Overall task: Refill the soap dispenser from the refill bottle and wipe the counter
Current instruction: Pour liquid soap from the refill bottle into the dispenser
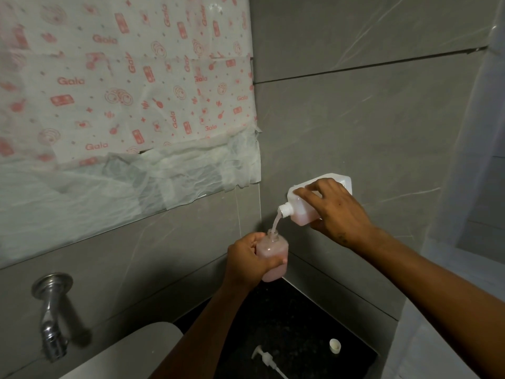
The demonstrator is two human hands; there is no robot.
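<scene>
Dark speckled stone counter [295,318] well below both sets of fingers, in the corner of grey tiled walls. Pale rectangular translucent plastic refill bottle [303,212] tipped nearly flat in the right hand [336,212], fingers spread over its upper face, thumb under its lower edge, white threaded neck aimed down and left. Small rounded clear soap dispenser bottle [273,255], pink to about the shoulder, wrapped by the left hand [248,261], fingers curled tight round its body, fingertips showing on its near side. Thin pink stream of soap [276,221] falling from just beyond the right fingertips into the open neck just above the left fingers.

Likely mid-pour, close to full. Risk of overflow down over the left fingers if tilt not eased soon; risk of a missed neck and a spill if either wrist wavers.

White pump head [266,359] lying on the counter far beneath the left wrist; small white cap [335,346] beside it, apart. No cloth visible for wiping.
</scene>
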